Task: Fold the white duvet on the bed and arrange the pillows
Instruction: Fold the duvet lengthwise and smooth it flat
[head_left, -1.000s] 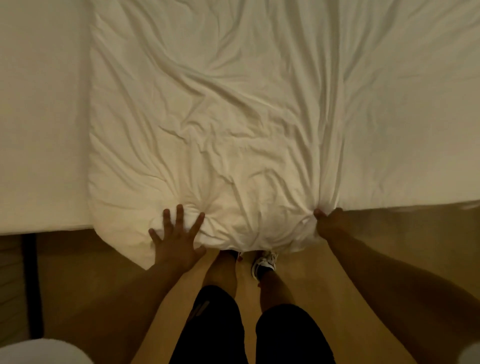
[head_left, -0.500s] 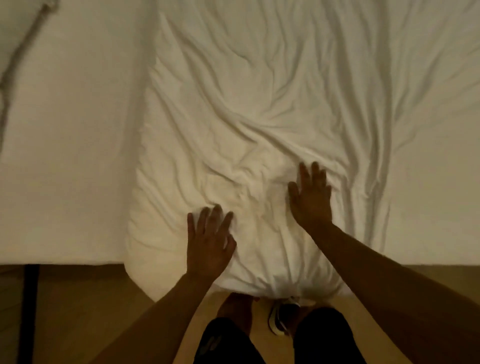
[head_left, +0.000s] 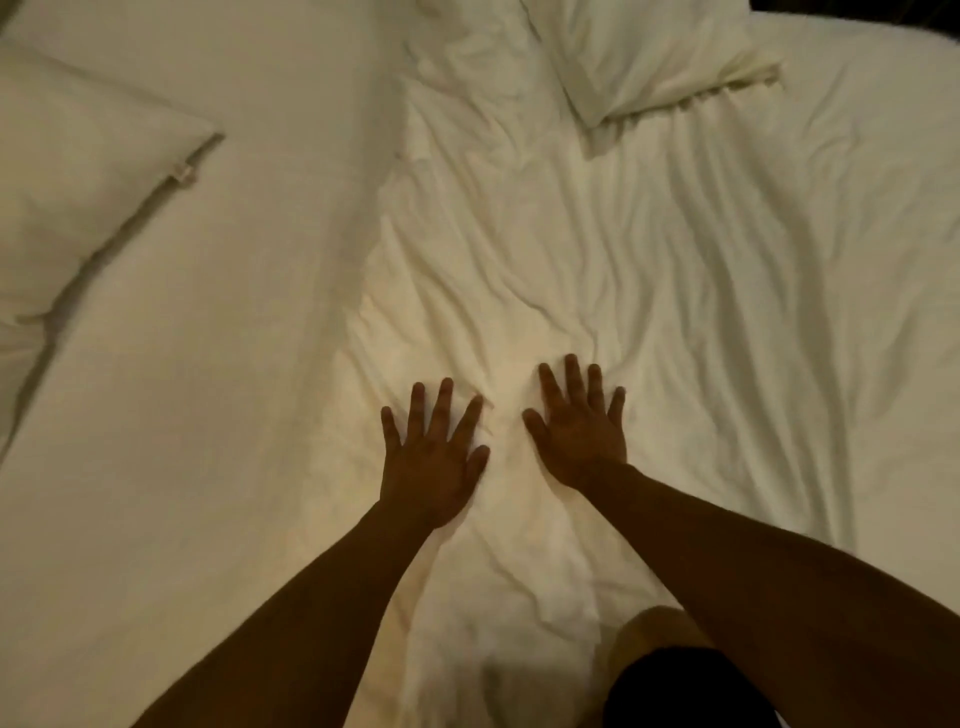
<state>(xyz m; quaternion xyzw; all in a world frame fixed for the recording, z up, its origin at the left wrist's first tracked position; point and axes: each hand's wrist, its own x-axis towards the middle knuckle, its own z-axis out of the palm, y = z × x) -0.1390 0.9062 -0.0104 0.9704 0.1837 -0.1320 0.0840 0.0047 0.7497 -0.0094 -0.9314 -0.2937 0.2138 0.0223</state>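
The white duvet (head_left: 545, 270) lies wrinkled down the middle of the bed, folded into a long strip. My left hand (head_left: 431, 457) and my right hand (head_left: 579, 431) press flat on it side by side, fingers spread, holding nothing. One white pillow (head_left: 78, 176) lies at the far left on the sheet. A second pillow (head_left: 649, 52) rests at the top, partly over the duvet's far end.
The bare white bed sheet (head_left: 208, 415) stretches left of the duvet and also at the far right (head_left: 893, 156). My knee and dark shorts (head_left: 675, 680) show at the bottom edge, against the bed.
Both hands moved from the duvet's near edge up onto its top, sliding farther across the bed. My right hand let go of the edge. The view tilted up, bringing the pillows in.
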